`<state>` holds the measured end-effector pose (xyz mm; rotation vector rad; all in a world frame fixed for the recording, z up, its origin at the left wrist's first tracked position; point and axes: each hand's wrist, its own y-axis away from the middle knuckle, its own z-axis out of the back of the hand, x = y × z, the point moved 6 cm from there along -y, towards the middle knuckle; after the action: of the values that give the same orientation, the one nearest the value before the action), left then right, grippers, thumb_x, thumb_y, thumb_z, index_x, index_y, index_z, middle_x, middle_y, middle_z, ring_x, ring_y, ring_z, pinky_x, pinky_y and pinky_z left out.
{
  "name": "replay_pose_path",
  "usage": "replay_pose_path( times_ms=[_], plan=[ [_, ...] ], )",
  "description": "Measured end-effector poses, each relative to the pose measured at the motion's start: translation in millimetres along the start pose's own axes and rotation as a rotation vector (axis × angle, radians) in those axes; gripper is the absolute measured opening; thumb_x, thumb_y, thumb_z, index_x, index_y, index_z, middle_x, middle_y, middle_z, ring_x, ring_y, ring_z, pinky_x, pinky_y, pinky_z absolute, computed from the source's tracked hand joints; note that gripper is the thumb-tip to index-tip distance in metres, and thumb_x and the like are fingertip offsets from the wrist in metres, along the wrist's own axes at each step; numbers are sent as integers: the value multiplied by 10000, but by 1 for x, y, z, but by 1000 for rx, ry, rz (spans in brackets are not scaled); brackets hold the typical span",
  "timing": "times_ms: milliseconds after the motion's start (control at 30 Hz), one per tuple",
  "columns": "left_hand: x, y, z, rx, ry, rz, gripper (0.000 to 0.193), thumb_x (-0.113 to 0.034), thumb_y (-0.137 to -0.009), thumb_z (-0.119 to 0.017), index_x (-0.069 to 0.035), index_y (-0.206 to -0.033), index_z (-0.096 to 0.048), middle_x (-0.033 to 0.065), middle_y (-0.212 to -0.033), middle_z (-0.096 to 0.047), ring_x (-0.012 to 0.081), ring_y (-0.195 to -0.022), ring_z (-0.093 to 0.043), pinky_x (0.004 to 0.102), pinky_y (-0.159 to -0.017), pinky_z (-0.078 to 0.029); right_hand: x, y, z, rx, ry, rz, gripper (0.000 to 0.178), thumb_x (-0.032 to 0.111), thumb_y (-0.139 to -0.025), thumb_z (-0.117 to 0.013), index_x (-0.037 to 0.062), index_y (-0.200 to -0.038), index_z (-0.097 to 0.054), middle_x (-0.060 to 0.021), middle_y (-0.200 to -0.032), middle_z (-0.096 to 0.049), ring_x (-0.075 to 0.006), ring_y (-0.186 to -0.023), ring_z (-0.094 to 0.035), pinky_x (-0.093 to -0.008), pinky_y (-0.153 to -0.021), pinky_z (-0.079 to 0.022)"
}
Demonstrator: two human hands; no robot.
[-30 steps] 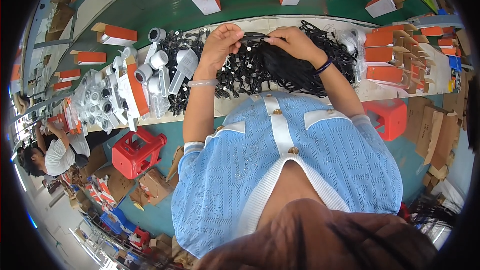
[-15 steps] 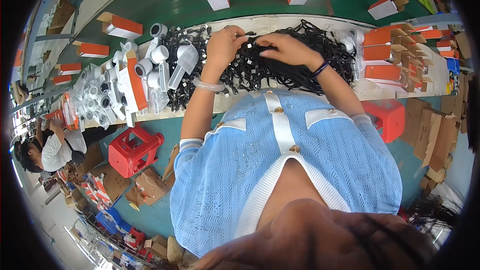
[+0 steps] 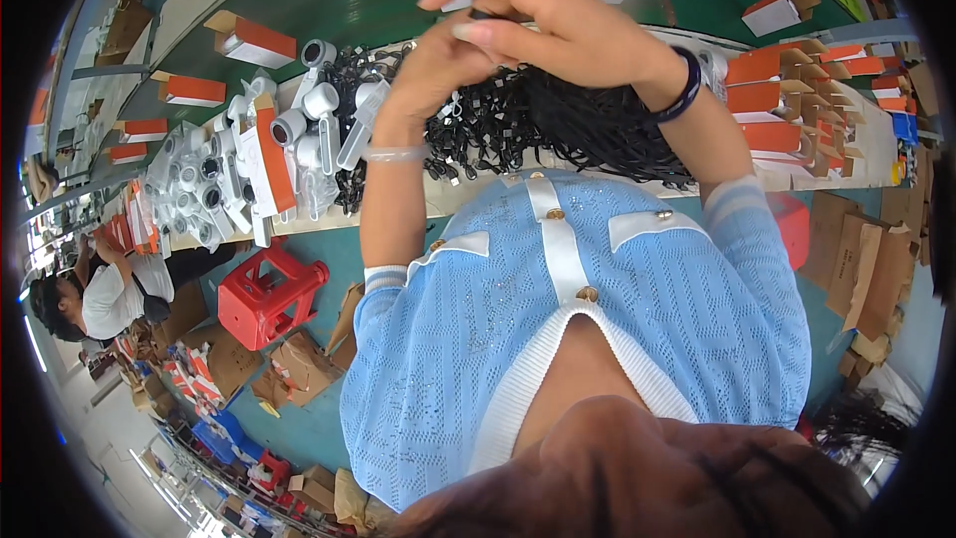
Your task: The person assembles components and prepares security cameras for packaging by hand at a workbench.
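My left hand [image 3: 438, 70] and my right hand [image 3: 558, 30] meet above the far edge of the worktable, the right partly covering the left. A small dark piece shows between the right thumb and fingers; its kind is not clear. The left fingers curl in behind the right hand, and what they hold is hidden. Below them lies a heap of short black cables [image 3: 483, 134] with pale connectors. Beside it, under my right forearm, is a bundle of long black cords or straps [image 3: 597, 130]. White handheld devices with round heads [image 3: 321, 102] lie left of my left wrist.
A green conveyor surface [image 3: 349, 12] runs beyond the table, carrying orange-and-white boxes [image 3: 261, 40]. More open boxes [image 3: 767, 105] are stacked at the table's right. Red stools [image 3: 267, 294] stand below the table edge. Another person [image 3: 124, 289] works at the far left.
Both hands have come together and up, away from the cables. My right hand has moved left and now overlaps the left. The boxes on the conveyor have shifted right.
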<state>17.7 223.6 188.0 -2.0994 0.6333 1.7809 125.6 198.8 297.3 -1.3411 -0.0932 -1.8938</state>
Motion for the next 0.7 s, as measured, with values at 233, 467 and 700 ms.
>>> replay_pose_path(
  times_ms=[233, 467, 700],
  plan=[
    [-13, -13, 4, 80, -215, -33, 192, -135, -770, -724, 3, -878, -645, -52, -645, -506, 19, -610, -479, 172, -516, -368, 33, 26, 80, -336, -276, -226, 327, 63, -915, -487, -6, -1232, -452, -6, -735, -564, -51, -634, -531, -199, -609, -451],
    [-28, -10, -2, 53, -402, -70, 167, -100, -763, -722, -2, -892, -682, 3, -712, -617, 52, -628, -542, 178, -557, -426, 18, 46, 92, -557, 614, -76, 415, 78, -807, -631, -1, -1185, -479, -102, -931, -568, -236, -867, -582, -369, -724, -482],
    [-26, -38, -1, -69, -415, -231, 189, -139, -770, -714, 9, -884, -689, 57, -772, -658, 97, -684, -589, 236, -612, -459, -129, 77, -4, 37, -657, -354, 368, 202, -924, -528, 2, -1225, -461, -66, -906, -636, -83, -730, -589, -230, -764, -452]
  ],
)
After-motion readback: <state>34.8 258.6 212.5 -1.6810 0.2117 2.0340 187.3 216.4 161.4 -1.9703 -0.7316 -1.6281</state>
